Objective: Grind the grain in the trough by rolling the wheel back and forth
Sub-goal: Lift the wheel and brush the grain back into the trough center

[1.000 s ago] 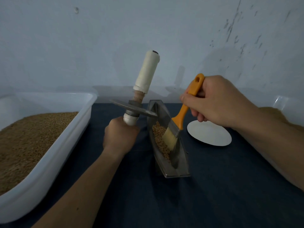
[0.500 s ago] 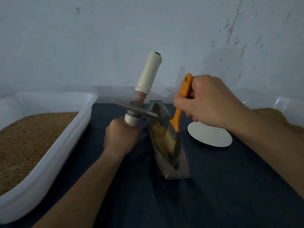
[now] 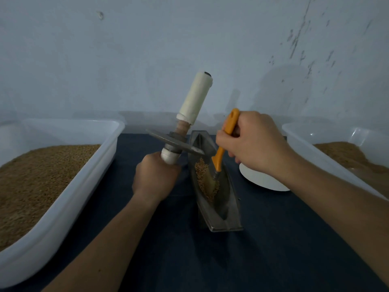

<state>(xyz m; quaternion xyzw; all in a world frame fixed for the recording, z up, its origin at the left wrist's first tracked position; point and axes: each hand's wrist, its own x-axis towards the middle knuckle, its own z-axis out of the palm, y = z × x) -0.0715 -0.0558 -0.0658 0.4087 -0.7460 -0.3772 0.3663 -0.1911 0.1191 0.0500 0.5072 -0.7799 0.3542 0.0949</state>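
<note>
Clamped round the lower grip of the axle, the left hand (image 3: 155,175) holds the wheel (image 3: 173,142) tilted and clear of the trough (image 3: 225,207), with the disc's edge hanging over the trough's left rim at about 11 o'clock. The right hand (image 3: 252,144) is closed on the orange handle of the brush (image 3: 220,157), whose bristles are set in the grain (image 3: 201,173). That grain is heaped against the left inner wall. Spillage onto the dark cloth (image 3: 273,260) is to be expected if the heap is swept hard toward the low rim. A strike on the brush or the knuckles is likely if the wheel is lowered before the brush is withdrawn. The narrow trough may be tipped by a sideways push. Movement is bounded at 9 o'clock by the left bin (image 3: 69,207), at 3 o'clock by the white disc (image 3: 263,182) and, beyond it, the right bin (image 3: 305,144), and at 12 o'clock by the wall. Open cloth is available at 6 o'clock.
</note>
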